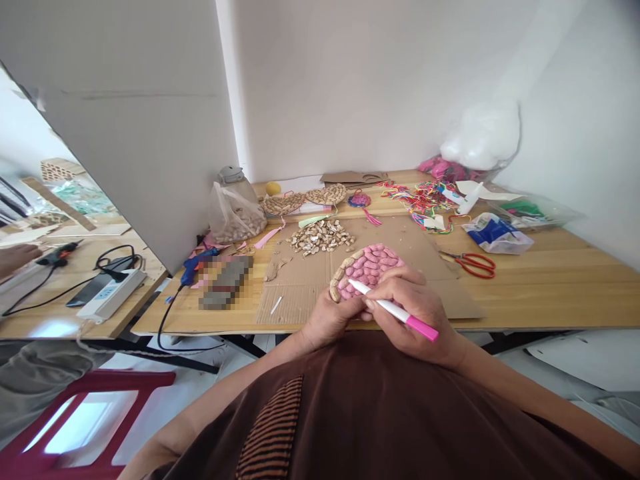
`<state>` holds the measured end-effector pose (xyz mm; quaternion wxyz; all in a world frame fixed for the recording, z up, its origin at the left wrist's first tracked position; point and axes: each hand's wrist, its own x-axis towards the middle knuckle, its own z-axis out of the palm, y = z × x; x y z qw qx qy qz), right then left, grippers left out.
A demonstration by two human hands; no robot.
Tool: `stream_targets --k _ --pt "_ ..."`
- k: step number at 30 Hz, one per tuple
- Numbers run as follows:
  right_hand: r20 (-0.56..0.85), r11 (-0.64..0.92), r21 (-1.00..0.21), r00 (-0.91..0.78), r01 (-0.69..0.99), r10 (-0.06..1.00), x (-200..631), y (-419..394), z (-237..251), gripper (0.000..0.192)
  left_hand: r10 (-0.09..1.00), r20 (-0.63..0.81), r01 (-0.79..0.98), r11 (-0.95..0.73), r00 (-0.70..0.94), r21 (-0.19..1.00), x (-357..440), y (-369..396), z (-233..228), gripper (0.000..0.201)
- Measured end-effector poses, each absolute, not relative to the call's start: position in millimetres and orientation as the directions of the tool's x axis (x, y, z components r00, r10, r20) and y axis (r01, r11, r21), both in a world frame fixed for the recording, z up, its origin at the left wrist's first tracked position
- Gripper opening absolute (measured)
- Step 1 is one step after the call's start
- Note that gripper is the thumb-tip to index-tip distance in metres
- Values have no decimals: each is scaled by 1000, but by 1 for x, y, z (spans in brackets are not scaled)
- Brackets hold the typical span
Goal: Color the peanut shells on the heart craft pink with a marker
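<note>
My right hand [417, 313] grips a white marker with a pink cap [395, 311]; its tip rests on a round disc of peanut shells [367, 265]. Most of the disc's shells are coloured pink, while those along its left edge are plain tan. My left hand [330, 319] holds the disc's near left edge. The disc lies tilted over a sheet of brown cardboard [300, 287] at the table's front edge.
A pile of loose peanut shells [321, 237] lies behind the disc, a bag of peanuts [235, 217] further left. Red scissors [473, 263], coloured cords [425, 200], a blue glue gun [197, 263] and woven shell discs [325, 195] lie around. Another person's hand [15, 257] rests far left.
</note>
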<state>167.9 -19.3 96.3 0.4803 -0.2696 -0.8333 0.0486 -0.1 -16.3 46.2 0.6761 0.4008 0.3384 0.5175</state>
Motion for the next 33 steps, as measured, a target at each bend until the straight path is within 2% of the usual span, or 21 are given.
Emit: stream_targets --k 2,7,13,18,23,30,33 --pt "783 847 -343 -374 406 496 168 -20 96 18 967 -54 -425 159 250 891 0 -16 45 41" --pt "751 876 -328 -465 354 470 167 -21 96 16 985 17 -456 65 174 888 -1 -17 46 45" --pt "778 844 -334 -382 420 498 168 -20 95 16 968 -52 -430 157 247 889 -1 -18 44 45" --pt "758 865 -327 -441 380 480 168 -21 92 17 985 -1 -452 80 173 889 -1 -17 42 43" --pt "772 842 -340 -388 419 504 169 -21 91 17 971 -32 -440 137 237 888 -1 -18 41 43" --pt "776 862 -287 -427 417 465 167 -21 90 18 981 -34 -472 123 192 873 0 -19 43 43" --pt "768 875 -279 -455 395 450 166 -22 89 18 984 6 -497 85 179 863 1 -18 42 41"
